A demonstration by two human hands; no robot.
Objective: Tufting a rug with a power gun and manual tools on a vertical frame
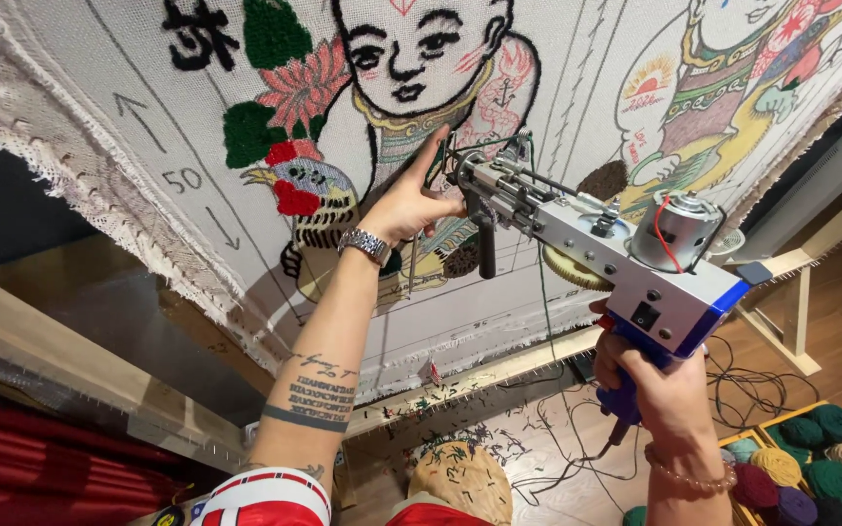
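A silver and blue tufting gun (596,239) points at a white cloth (499,312) stretched on a wooden frame (70,360). The cloth carries a tufted picture of figures, a red flower and a bird. My right hand (650,385) is closed on the gun's blue grip at the lower right. My left hand (406,200), with a wristwatch, reaches up beside the gun's front end; its index finger presses the cloth and the other fingers touch the gun's black front handle (485,244). Green yarn (542,292) runs down from the gun.
A box of yarn balls (811,458) in green, yellow and purple stands on the wooden floor at the lower right. Black cables (747,385) and yarn scraps lie under the frame. A red curtain (41,468) hangs at the lower left.
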